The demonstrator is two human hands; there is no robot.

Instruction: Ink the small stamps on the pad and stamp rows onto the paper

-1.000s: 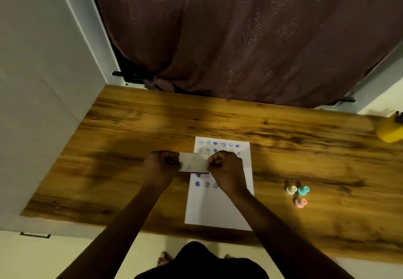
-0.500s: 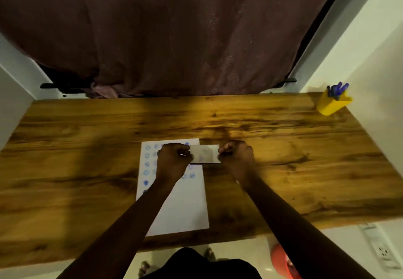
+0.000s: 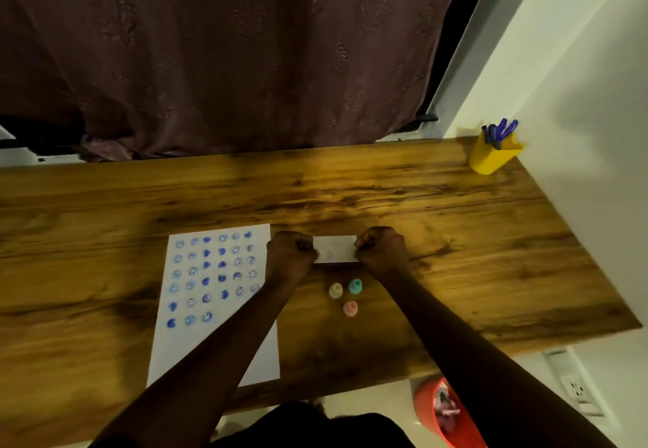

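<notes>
Shifted rightward off the paper [image 3: 214, 307], both hands are now holding the pad [image 3: 334, 249] over bare wooden table [image 3: 456, 237]. I am clamping my left hand [image 3: 289, 258] and right hand [image 3: 383, 251] on its short ends, its long axis running left to right. Three small stamps [image 3: 345, 295] are standing just nearer me, between my forearms, roughly equidistant. A curtain [image 3: 228, 44] is hanging behind; a yellow pen holder [image 3: 492, 155] sits far right.
</notes>
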